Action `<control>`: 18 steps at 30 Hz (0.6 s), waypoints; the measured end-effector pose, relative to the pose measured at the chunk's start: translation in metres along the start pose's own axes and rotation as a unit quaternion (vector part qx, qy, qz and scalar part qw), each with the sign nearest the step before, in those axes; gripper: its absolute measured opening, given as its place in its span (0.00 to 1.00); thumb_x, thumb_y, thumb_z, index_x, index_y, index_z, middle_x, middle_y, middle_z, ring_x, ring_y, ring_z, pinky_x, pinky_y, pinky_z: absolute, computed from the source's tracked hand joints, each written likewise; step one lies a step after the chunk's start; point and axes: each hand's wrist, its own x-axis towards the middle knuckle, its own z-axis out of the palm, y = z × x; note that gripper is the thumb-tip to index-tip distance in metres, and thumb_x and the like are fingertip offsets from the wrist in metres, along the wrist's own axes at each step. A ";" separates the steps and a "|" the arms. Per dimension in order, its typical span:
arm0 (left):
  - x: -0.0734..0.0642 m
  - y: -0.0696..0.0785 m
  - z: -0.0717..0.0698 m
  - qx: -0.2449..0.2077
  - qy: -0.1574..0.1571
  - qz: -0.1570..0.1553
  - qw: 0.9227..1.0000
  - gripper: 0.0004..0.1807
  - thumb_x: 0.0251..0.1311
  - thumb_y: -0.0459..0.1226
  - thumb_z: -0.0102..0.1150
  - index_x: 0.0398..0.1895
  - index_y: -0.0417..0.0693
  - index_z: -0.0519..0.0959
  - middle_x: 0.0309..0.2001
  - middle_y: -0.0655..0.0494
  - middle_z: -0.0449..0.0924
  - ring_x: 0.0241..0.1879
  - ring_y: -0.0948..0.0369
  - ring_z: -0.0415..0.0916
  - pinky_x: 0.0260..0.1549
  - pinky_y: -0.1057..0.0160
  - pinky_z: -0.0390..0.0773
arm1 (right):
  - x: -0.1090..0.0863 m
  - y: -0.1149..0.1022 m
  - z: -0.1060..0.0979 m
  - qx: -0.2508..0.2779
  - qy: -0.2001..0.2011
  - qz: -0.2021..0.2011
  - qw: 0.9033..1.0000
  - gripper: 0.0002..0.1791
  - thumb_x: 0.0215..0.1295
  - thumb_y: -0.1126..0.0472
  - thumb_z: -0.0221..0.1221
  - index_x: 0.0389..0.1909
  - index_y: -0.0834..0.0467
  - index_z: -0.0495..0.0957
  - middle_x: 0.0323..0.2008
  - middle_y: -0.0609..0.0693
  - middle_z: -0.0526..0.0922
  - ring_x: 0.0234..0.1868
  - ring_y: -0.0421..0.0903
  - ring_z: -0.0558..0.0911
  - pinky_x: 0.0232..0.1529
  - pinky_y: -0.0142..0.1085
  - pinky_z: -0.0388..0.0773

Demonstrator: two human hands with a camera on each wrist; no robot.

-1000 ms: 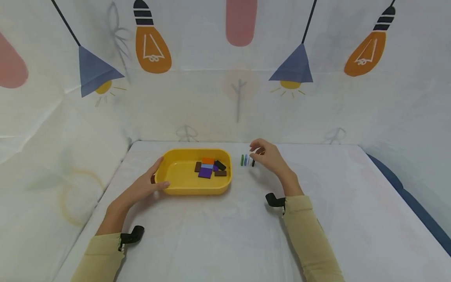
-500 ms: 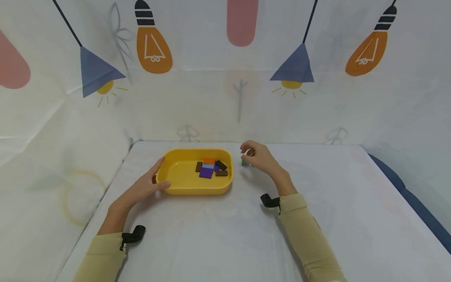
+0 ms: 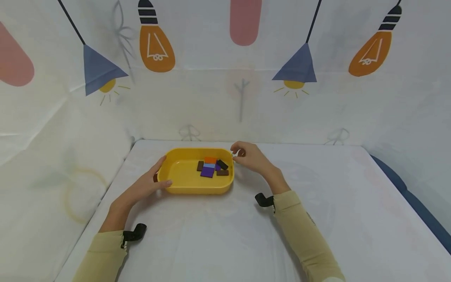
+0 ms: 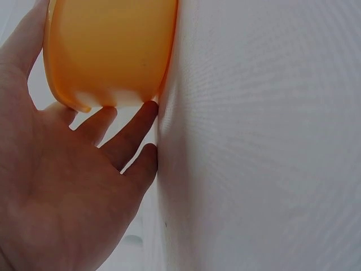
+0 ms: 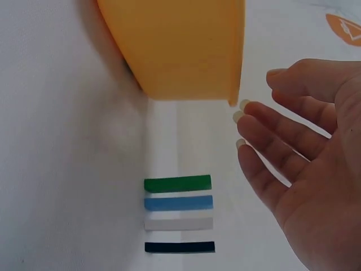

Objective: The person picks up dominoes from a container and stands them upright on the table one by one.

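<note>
My left hand point(image 3: 146, 187) grips the left end of a yellow tray point(image 3: 192, 190), thumb on the near rim and fingers against the end wall. Flat rectangular blocks lie in the tray's right half: orange point(image 3: 210, 160), purple point(image 3: 207, 172), light blue, brown point(image 3: 222, 172) and black point(image 3: 222, 164). My right hand point(image 3: 251, 158) hovers by the tray's right end, fingers loosely bent, holding nothing. In the right wrist view, thin blocks stand apart in a row outside that end: green point(image 5: 177, 183), blue point(image 5: 179, 203), white point(image 5: 179, 224) and black point(image 5: 180, 247). The hand hides them in the head view.
A white cloth covers the table point(image 3: 211, 243). Behind it hangs a white sheet point(image 3: 204, 102) printed with lamps and bulbs. Something dark blue point(image 3: 415, 203) lies beyond the table's right edge.
My right hand has moved left, from over the row of thin blocks to the tray's right end. The left hand keeps its grip, and the tray stays in place.
</note>
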 end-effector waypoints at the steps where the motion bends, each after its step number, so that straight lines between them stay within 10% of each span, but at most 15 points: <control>1: 0.000 0.000 0.000 -0.003 -0.001 0.001 1.000 0.54 0.62 0.56 0.60 0.79 0.75 0.31 0.82 0.50 0.35 0.79 0.42 0.41 0.70 0.29 0.49 | 0.001 -0.001 0.001 -0.002 0.000 -0.003 1.000 0.16 0.63 0.62 0.63 0.52 0.58 0.79 0.46 0.53 0.84 0.43 0.47 0.80 0.43 0.39 0.81; 18: 0.003 -0.002 -0.001 -0.013 -0.005 0.013 1.000 0.53 0.63 0.55 0.61 0.78 0.77 0.31 0.82 0.50 0.35 0.79 0.43 0.39 0.70 0.30 0.48 | 0.010 -0.015 0.015 -0.068 -0.031 -0.037 0.997 0.16 0.64 0.63 0.61 0.53 0.60 0.80 0.48 0.53 0.84 0.47 0.48 0.78 0.53 0.44 0.78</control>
